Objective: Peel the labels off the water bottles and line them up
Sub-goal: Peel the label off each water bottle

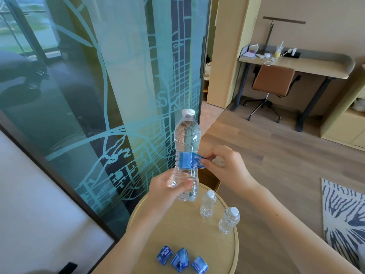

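Bottle [185, 153] held upright above the round tabletop [183, 240], left hand [167, 189] wrapped round its base to steady it, right hand [221, 165] pinching the loosened blue label [186, 159] to strip it sideways.

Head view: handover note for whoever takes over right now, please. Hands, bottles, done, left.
Left hand grips the lower body of the held bottle, upright above the round table.
Right hand pinches the loose end of its blue label, partly peeled.
Done: two bare bottles stand on the table; three peeled labels lie near its front edge.
Left: finish this peel, set the bottle in line with the other two.
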`<state>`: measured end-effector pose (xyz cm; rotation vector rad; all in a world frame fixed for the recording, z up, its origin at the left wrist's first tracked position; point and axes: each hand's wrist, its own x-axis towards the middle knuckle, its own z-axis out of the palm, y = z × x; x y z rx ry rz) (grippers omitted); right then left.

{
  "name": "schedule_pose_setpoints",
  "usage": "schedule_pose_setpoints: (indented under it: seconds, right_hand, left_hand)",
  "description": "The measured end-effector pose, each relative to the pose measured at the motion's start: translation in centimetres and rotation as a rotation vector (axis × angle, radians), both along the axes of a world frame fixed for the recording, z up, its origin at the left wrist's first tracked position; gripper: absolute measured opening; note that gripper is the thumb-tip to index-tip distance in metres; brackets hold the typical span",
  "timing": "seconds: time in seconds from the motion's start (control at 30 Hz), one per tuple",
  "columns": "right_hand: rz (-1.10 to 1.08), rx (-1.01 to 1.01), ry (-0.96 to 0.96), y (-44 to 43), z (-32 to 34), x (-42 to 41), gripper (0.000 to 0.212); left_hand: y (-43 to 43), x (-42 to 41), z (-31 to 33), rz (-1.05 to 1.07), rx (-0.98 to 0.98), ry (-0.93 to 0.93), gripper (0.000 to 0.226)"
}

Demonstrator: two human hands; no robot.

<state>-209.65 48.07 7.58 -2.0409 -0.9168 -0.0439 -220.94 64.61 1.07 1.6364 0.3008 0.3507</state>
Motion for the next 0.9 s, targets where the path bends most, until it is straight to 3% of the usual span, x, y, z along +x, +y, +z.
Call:
schedule_pose_setpoints:
  seconds: [0.1,0.37,0.53,0.9]
  right_hand:
    - [-0.001,0.016,-0.02,-0.2,-0.1,-0.2,0.016]
    - [0.019,-0.064,-0.06,-0.5,-0.4,-0.3,0.005]
    - [0.051,-0.105,-0.017,-0.3,-0.3,-0.3,0.019]
    - [0.05,-0.09,-0.083,1.1,-0.1,-0.1,0.012]
  left_hand:
    - [0.1,0.1,-0.3,0.007,-0.021,0.017,0.028]
    - [0.3,0.2,-1.0,0.017,-0.046,0.053,0.04]
    - [0.2,0.3,-1.0,0.016,-0.048,0.058,0.034]
    - [-0.1,0.3,-0.9,0.014,-0.017,0.057,0.026]
